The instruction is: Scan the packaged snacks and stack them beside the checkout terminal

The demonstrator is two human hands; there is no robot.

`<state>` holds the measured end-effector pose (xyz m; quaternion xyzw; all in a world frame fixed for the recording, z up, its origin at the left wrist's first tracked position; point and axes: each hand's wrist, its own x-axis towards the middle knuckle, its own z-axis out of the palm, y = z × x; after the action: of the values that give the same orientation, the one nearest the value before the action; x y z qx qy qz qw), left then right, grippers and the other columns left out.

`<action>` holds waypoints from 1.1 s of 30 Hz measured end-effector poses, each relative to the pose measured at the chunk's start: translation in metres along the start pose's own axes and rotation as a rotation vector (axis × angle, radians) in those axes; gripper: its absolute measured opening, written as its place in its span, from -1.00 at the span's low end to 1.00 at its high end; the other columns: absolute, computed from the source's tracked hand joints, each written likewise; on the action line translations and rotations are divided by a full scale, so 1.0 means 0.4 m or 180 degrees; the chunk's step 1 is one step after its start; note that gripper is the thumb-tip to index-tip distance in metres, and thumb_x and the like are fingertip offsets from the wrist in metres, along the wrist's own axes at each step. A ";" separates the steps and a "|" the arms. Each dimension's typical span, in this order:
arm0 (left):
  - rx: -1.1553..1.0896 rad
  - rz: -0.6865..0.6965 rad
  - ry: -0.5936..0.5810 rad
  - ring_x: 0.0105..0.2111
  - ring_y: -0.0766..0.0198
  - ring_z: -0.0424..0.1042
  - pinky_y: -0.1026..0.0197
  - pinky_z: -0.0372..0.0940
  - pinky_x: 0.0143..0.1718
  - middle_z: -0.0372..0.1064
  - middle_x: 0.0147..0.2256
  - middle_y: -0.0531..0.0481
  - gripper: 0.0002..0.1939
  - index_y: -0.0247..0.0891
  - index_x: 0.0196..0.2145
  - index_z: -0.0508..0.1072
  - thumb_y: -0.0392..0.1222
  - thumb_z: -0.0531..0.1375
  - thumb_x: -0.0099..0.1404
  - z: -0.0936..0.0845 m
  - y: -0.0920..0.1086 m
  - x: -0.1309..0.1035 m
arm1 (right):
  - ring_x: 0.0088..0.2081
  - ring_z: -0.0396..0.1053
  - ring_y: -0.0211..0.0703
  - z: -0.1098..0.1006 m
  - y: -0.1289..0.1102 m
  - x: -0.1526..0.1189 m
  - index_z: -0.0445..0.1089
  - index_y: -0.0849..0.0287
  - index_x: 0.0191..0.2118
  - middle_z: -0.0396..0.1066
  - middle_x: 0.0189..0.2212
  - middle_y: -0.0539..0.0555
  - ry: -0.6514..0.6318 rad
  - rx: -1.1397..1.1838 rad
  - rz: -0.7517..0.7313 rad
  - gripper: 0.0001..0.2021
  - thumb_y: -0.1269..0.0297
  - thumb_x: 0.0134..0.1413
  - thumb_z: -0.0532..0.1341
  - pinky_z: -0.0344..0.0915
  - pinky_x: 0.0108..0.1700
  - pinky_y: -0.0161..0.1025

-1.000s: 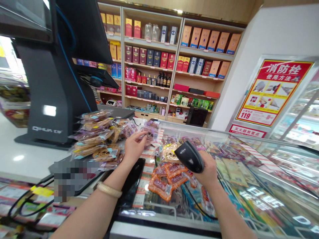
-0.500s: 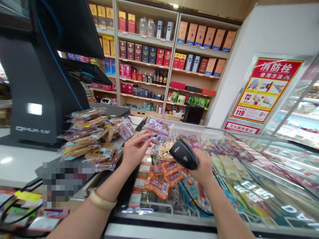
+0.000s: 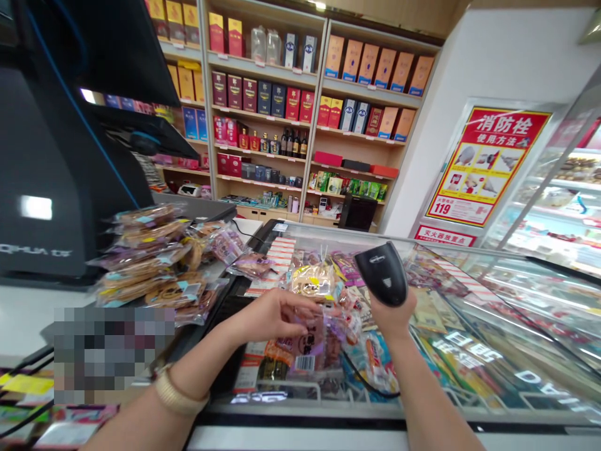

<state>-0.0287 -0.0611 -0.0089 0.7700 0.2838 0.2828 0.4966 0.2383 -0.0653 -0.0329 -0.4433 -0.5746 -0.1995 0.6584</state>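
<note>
My left hand (image 3: pixel 277 315) pinches the top edge of a purple snack packet (image 3: pixel 312 344) whose barcode faces up, above the glass counter top. Under that packet, orange packets are partly hidden. My right hand (image 3: pixel 392 310) is wrapped round a black barcode scanner (image 3: pixel 382 274), held up to the right of the packet. Just beyond my left hand lies a clear packet with a yellow label (image 3: pixel 313 280). To the left, a pile of clear-wrapped snacks (image 3: pixel 154 257) rests on the counter, with purple packets (image 3: pixel 228 244) at its right side.
A black checkout terminal (image 3: pixel 61 156) stands at the left. The glass-topped case (image 3: pixel 469 300) extends right, its cable (image 3: pixel 364 379) running across it. Shelves of boxed goods (image 3: pixel 277 100) stand behind, beside a wall with a red poster (image 3: pixel 486 166).
My left hand has moved nearer and now holds a purple packet over the orange ones. The scanner has shifted right and up. A purple packet now lies beside the pile. The view has shifted slightly.
</note>
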 end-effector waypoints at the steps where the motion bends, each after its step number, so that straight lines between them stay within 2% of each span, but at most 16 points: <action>1: 0.0064 -0.0063 -0.0093 -0.57 0.28 0.46 0.34 0.32 -0.56 0.56 -0.42 -0.04 -0.60 -0.20 -0.11 0.60 -0.20 0.33 0.03 0.002 -0.003 0.000 | -0.44 0.41 -0.05 0.000 -0.007 0.003 0.44 0.22 -0.27 0.45 -0.45 0.09 -0.0067 0.0009 -0.0073 -0.76 0.26 -0.12 0.30 0.36 -0.40 -0.19; 4: 0.0331 -0.0027 -0.0197 -0.55 0.27 0.46 0.34 0.31 -0.55 0.56 -0.41 -0.02 -0.59 -0.19 -0.13 0.61 -0.15 0.35 0.01 -0.002 0.004 -0.004 | -0.46 0.40 -0.07 -0.003 -0.033 0.016 0.43 0.17 -0.29 0.43 -0.50 0.05 -0.0280 0.0066 -0.0356 -0.78 0.21 -0.10 0.31 0.34 -0.41 -0.21; 6: 0.0500 0.0099 -0.0133 -0.53 0.28 0.46 0.35 0.30 -0.54 0.57 -0.39 -0.04 -0.63 -0.18 -0.18 0.63 -0.13 0.36 -0.01 -0.012 0.019 -0.009 | -0.49 0.37 -0.11 -0.004 -0.048 0.021 0.40 0.15 -0.35 0.39 -0.54 0.02 -0.0375 0.0018 -0.0416 -0.81 0.17 -0.07 0.30 0.31 -0.44 -0.22; 8: 0.0499 0.0191 0.0113 -0.54 0.28 0.44 0.35 0.26 -0.57 0.57 -0.38 -0.07 -0.71 -0.18 -0.27 0.65 -0.10 0.35 0.00 -0.024 0.034 -0.011 | -0.50 0.36 -0.13 -0.004 -0.055 0.024 0.37 0.14 -0.38 0.38 -0.56 0.01 -0.0433 -0.0021 -0.0441 -0.81 0.14 -0.04 0.29 0.30 -0.45 -0.24; 9: 0.0418 0.0207 0.0368 -0.58 0.30 0.41 0.35 0.23 -0.60 0.56 -0.41 -0.07 -0.76 -0.19 -0.34 0.65 -0.09 0.34 0.00 -0.032 0.038 -0.010 | -0.51 0.35 -0.14 -0.003 -0.056 0.024 0.37 0.14 -0.39 0.37 -0.55 0.01 -0.0446 -0.0018 -0.0454 -0.80 0.13 -0.03 0.29 0.29 -0.46 -0.25; 11: 0.0154 0.0244 0.1291 -0.68 0.37 0.28 0.36 0.12 -0.68 0.46 -0.57 -0.01 -0.82 -0.23 -0.47 0.61 -0.07 0.30 0.03 -0.052 0.036 -0.004 | -0.51 0.34 -0.16 -0.003 -0.055 0.023 0.35 0.14 -0.40 0.37 -0.55 0.01 -0.0438 -0.0001 -0.0459 -0.79 0.11 -0.03 0.29 0.29 -0.46 -0.25; 13: -0.0332 0.0266 0.2589 -0.74 0.42 0.14 0.38 0.01 -0.71 0.27 -0.70 0.09 -0.81 -0.25 -0.53 0.53 -0.08 0.25 0.07 -0.077 0.023 0.005 | -0.52 0.33 -0.17 -0.002 -0.051 0.021 0.34 0.14 -0.41 0.35 -0.57 -0.01 -0.0403 0.0006 -0.0438 -0.77 0.09 -0.03 0.29 0.27 -0.48 -0.26; 15: -0.1006 0.0020 0.3646 -0.70 0.40 0.19 0.39 0.04 -0.68 0.24 -0.67 0.12 -0.86 -0.25 -0.48 0.47 -0.13 0.20 0.09 -0.106 0.005 0.014 | -0.53 0.32 -0.18 -0.001 -0.049 0.020 0.35 0.14 -0.40 0.36 -0.57 -0.01 -0.0405 0.0013 -0.0413 -0.76 0.08 -0.03 0.30 0.26 -0.48 -0.26; 16: -0.1346 -0.0231 0.3896 -0.66 0.37 0.26 0.38 0.10 -0.65 0.27 -0.64 0.11 -0.89 -0.24 -0.45 0.44 -0.16 0.18 0.09 -0.120 -0.004 0.018 | -0.52 0.32 -0.18 0.000 -0.048 0.019 0.35 0.15 -0.40 0.36 -0.56 0.00 -0.0417 0.0023 -0.0406 -0.76 0.08 -0.04 0.30 0.26 -0.47 -0.26; 17: -0.1625 -0.0535 0.3940 -0.61 0.33 0.32 0.36 0.17 -0.60 0.30 -0.61 0.09 -0.90 -0.24 -0.44 0.42 -0.17 0.18 0.08 -0.132 -0.011 0.021 | -0.52 0.32 -0.17 0.000 -0.048 0.018 0.34 0.14 -0.39 0.36 -0.56 0.00 -0.0438 0.0033 -0.0405 -0.76 0.08 -0.04 0.30 0.26 -0.47 -0.26; 19: -0.1954 -0.1073 0.3745 -0.53 0.25 0.40 0.30 0.25 -0.51 0.31 -0.60 0.05 -0.90 -0.23 -0.45 0.39 -0.18 0.21 0.06 -0.147 -0.024 0.024 | -0.52 0.32 -0.17 0.001 -0.049 0.017 0.34 0.14 -0.40 0.34 -0.57 -0.01 -0.0480 0.0030 -0.0396 -0.77 0.10 -0.04 0.30 0.25 -0.46 -0.26; 21: -0.2073 -0.1321 0.3571 -0.52 0.22 0.39 0.26 0.27 -0.46 0.29 -0.61 0.04 -0.88 -0.22 -0.46 0.39 -0.15 0.23 0.05 -0.153 -0.032 0.025 | -0.53 0.31 -0.17 0.003 -0.050 0.017 0.32 0.13 -0.43 0.32 -0.58 -0.02 -0.0502 0.0030 -0.0401 -0.78 0.12 -0.05 0.29 0.23 -0.47 -0.26; 24: -0.2206 -0.1393 0.3463 -0.53 0.23 0.36 0.23 0.27 -0.45 0.29 -0.59 0.04 -0.88 -0.21 -0.44 0.39 -0.14 0.22 0.06 -0.156 -0.041 0.027 | -0.52 0.32 -0.17 0.004 -0.051 0.017 0.32 0.13 -0.43 0.33 -0.57 -0.01 -0.0515 0.0062 -0.0427 -0.80 0.14 -0.05 0.29 0.24 -0.46 -0.26; 28: -0.2458 -0.1333 0.3214 -0.53 0.27 0.37 0.26 0.28 -0.49 0.34 -0.52 -0.01 -0.93 -0.24 -0.42 0.40 -0.23 0.16 0.08 -0.165 -0.052 0.034 | -0.52 0.32 -0.15 0.004 -0.052 0.018 0.33 0.12 -0.43 0.33 -0.57 -0.01 -0.0579 0.0023 -0.0443 -0.81 0.13 -0.04 0.27 0.25 -0.46 -0.25; 33: -0.2514 -0.1205 0.2989 -0.63 0.36 0.27 0.34 0.18 -0.61 0.37 -0.53 -0.01 -0.85 -0.29 -0.37 0.47 -0.30 0.17 0.04 -0.170 -0.059 0.044 | -0.55 0.31 -0.16 0.002 -0.058 0.020 0.34 0.13 -0.43 0.31 -0.60 -0.01 -0.0665 0.0018 -0.0595 -0.83 0.14 -0.05 0.25 0.22 -0.49 -0.25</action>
<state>-0.0694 0.0008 -0.0046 0.2598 0.4765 0.5805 0.6070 0.2219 -0.0748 -0.0172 -0.4044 -0.6794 -0.2111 0.5748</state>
